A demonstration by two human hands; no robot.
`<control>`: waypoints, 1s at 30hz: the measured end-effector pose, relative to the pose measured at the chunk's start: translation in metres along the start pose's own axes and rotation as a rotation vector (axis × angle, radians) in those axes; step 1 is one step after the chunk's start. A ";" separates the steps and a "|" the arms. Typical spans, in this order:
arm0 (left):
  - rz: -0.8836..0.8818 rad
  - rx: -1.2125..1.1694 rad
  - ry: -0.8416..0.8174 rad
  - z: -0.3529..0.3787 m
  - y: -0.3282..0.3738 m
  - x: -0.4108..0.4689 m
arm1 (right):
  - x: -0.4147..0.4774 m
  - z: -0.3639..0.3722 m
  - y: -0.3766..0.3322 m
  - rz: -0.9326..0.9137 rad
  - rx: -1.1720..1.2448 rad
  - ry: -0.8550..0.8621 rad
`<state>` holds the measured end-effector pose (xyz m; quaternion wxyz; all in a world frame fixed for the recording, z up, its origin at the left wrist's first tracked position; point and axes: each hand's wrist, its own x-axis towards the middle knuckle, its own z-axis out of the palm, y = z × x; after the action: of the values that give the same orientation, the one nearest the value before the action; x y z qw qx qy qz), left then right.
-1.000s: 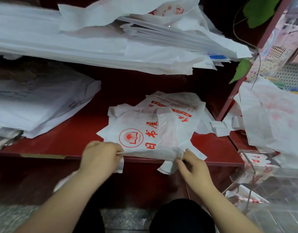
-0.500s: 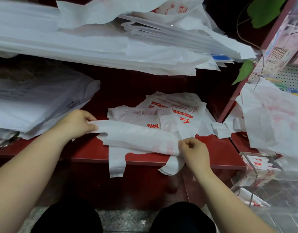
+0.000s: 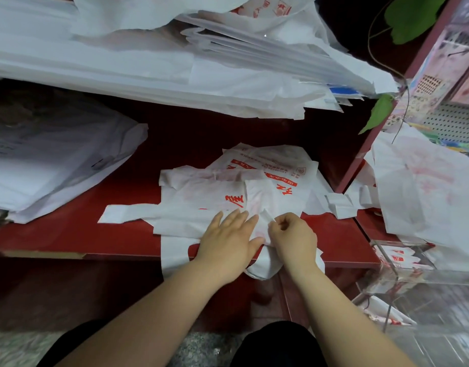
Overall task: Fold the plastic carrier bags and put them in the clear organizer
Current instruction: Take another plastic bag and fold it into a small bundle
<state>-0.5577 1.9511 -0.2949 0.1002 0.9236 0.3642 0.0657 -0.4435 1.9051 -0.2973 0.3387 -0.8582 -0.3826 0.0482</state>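
Two hands work on one white carrier bag with red print, which lies at the front of the red shelf. The left hand lies flat on the bag with straight fingers and presses it down. The right hand, just beside it, has curled fingers and pinches a small fold of the same bag. One handle strip of the bag reaches to the left, and its lower part hangs over the front edge of the shelf. A second printed bag lies behind, partly under the first one. The bare shelf is open to the left, up to a pile of white bags. The clear organizer stands low at the right, with some folded bags inside; I cannot count them.
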 end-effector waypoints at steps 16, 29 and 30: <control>-0.308 0.044 -0.136 -0.007 -0.069 0.001 | 0.002 0.004 -0.004 -0.061 -0.206 0.002; -0.329 0.038 -0.130 -0.014 -0.080 -0.002 | 0.001 0.002 0.000 -0.096 -0.201 -0.059; -0.332 0.036 -0.140 -0.015 -0.080 -0.001 | 0.001 0.001 -0.001 -0.092 -0.209 -0.082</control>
<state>-0.6143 2.0096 -0.2986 0.1181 0.8547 0.5049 -0.0230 -0.4434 1.9070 -0.2977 0.2332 -0.8678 -0.4379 0.0276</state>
